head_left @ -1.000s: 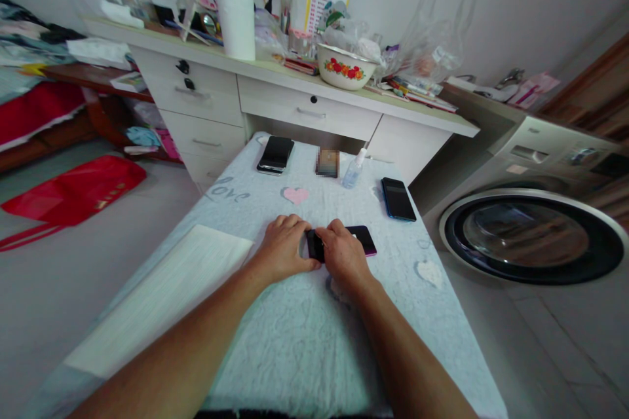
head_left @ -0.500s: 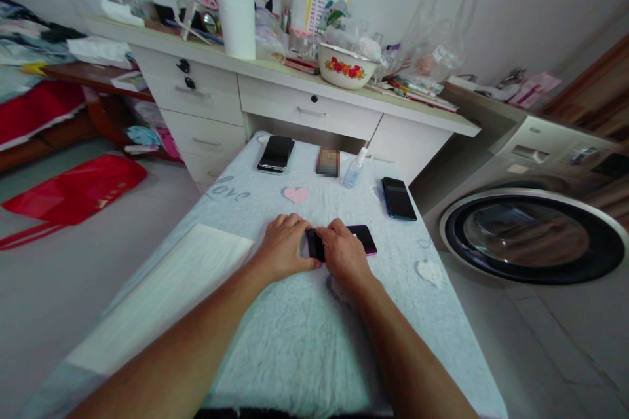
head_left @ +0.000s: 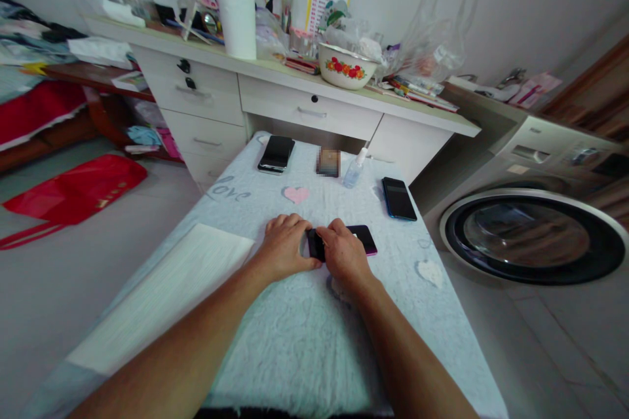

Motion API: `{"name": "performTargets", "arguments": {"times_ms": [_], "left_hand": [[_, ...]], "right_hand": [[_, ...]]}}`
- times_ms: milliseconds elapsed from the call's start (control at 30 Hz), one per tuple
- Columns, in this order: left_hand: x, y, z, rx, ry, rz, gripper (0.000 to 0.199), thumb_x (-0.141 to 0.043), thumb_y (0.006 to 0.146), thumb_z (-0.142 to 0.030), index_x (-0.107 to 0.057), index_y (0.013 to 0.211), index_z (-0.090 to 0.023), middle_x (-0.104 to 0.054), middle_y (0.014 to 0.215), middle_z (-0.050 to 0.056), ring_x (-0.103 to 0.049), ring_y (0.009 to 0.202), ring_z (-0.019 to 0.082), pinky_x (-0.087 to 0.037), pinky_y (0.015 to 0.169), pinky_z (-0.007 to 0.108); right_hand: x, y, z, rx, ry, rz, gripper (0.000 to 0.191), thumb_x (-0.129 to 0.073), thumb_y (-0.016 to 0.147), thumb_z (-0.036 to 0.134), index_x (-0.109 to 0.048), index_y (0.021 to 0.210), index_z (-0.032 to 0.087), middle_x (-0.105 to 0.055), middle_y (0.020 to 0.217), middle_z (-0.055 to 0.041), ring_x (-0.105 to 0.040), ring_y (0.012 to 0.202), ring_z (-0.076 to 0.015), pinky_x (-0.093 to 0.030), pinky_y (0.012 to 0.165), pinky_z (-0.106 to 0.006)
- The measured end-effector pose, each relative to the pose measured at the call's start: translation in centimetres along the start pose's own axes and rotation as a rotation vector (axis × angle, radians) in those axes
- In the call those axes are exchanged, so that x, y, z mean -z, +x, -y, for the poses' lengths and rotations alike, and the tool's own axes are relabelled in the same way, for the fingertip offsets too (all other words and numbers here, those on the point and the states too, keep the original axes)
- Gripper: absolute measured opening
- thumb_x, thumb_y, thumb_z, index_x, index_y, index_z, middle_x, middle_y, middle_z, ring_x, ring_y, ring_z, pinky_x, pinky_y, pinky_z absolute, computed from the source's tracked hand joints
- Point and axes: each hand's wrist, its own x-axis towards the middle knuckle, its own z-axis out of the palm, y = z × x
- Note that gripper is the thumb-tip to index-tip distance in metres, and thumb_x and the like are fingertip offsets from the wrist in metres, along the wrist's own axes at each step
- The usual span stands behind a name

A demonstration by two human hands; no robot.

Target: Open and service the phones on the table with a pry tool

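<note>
The left hand (head_left: 286,245) clasps the phone (head_left: 363,239) at nine o'clock, best held steady; the right hand (head_left: 343,250), whose grip I cannot tell, should press lightly and evenly

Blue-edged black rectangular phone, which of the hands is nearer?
Right. The right hand is below and left of the blue-edged phone in the picture; the left hand lies farther left.

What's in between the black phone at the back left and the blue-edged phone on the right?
In the head view, a small blurred-out item and a clear spray bottle are between the back-left phone and the blue-edged phone.
</note>
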Motion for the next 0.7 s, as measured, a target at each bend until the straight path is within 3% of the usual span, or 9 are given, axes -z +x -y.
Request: {"name": "performTargets", "arguments": {"times_ms": [700], "left_hand": [[0.23, -0.03, -0.1, 0.0, 0.003, 0.008, 0.065, -0.076, 0.056, -0.057, -0.058, 0.109, -0.024, -0.058, 0.111, 0.006, -0.049, 0.108, 0.03, -0.036, 0.091, 0.043]], "right_hand": [[-0.08, -0.13, 0.04, 0.008, -0.016, -0.019, 0.03, -0.039, 0.094, 0.019, -0.063, 0.111, 0.026, -0.057, 0.101, -0.0037, -0.056, 0.077, -0.0151, -0.036, 0.062, -0.025]]}}
